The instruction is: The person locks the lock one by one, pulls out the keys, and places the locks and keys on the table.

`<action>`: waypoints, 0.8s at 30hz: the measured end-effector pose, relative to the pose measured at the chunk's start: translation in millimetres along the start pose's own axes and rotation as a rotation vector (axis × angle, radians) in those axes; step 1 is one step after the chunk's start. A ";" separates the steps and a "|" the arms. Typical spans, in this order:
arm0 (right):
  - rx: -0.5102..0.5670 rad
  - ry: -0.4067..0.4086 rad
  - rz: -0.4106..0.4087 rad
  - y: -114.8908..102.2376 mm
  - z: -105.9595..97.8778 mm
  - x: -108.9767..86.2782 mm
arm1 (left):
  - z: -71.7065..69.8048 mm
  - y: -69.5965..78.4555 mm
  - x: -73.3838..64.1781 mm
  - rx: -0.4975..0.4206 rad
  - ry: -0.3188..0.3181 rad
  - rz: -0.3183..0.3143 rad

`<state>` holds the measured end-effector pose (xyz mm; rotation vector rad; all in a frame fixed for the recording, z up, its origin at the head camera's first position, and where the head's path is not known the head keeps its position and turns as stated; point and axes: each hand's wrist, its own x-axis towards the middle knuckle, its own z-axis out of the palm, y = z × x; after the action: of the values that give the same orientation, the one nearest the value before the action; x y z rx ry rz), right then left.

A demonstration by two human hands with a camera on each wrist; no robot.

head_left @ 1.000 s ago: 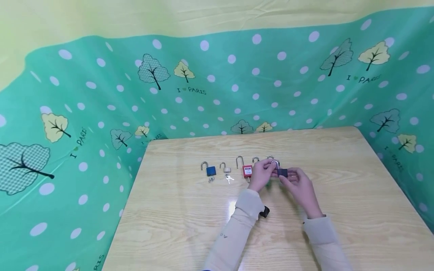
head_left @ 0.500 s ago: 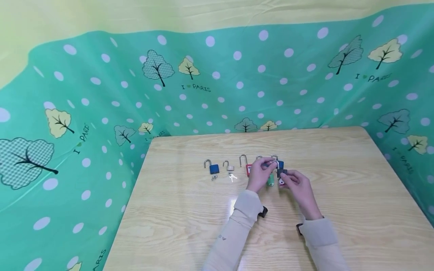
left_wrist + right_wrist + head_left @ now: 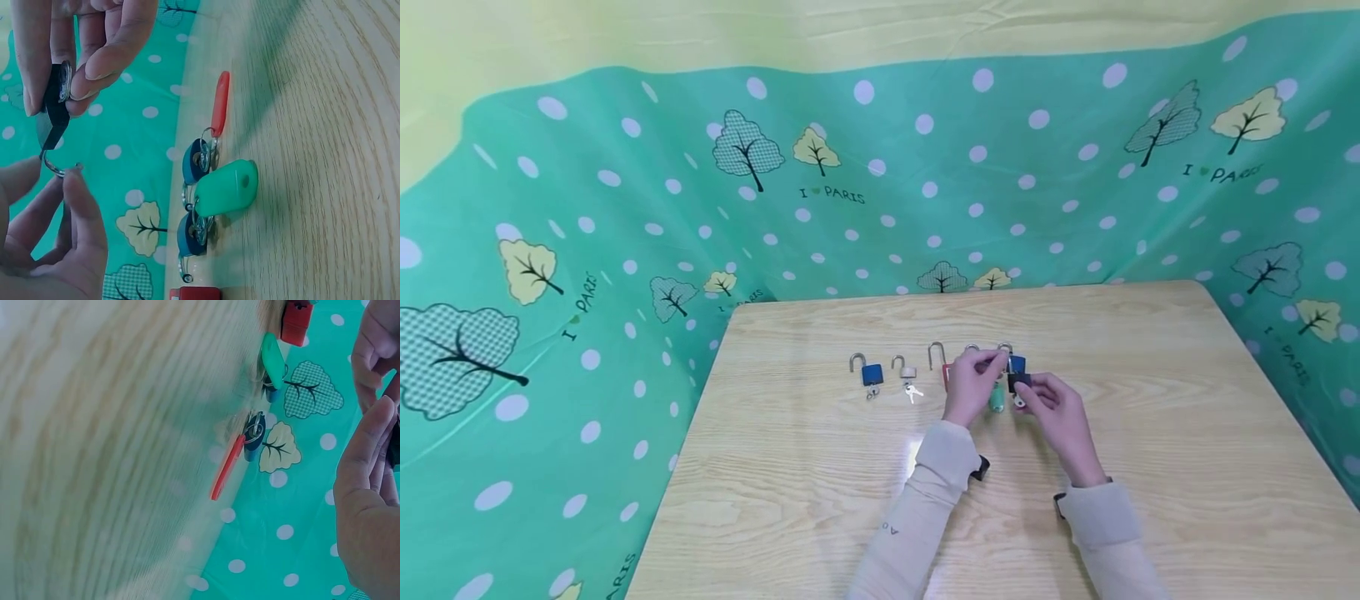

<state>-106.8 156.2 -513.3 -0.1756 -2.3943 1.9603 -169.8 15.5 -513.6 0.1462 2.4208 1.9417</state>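
In the head view, my left hand and right hand meet over a small black padlock held above the table. My right fingers and thumb grip its body, and a round-headed key hangs below. The left wrist view shows the padlock's curved metal shackle pinched between my left thumb and fingertips. Its free end looks apart from the body. Just beyond the hands lie a blue padlock and a green key tag. Another padlock there is mostly hidden by my left hand.
Left of my hands, a blue padlock, a silver padlock and a partly covered red padlock lie in a row with raised shackles. Keys lie by the silver one. A red tag lies near the row's right end. Patterned cloth walls the table.
The black padlock has come down slightly and tilted, and its key now shows below my right fingers. My left fingers cover more of the shackle. The head view has shifted a little.
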 end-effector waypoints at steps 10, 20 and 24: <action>0.033 -0.013 0.005 -3.7 -0.1 -2.6 | -2.2 4.9 -0.3 -0.065 -0.116 -0.017; 0.119 -0.040 0.087 -5.8 -1.8 -5.3 | -3.9 8.7 4.0 -0.146 -0.180 -0.045; 0.139 -0.057 0.127 -4.2 -0.9 -6.2 | -5.6 10.6 5.4 -0.154 -0.201 -0.049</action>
<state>-100.8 155.5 -508.8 -0.2768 -2.3229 2.2063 -175.2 12.9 -501.9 0.2603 2.1226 1.9770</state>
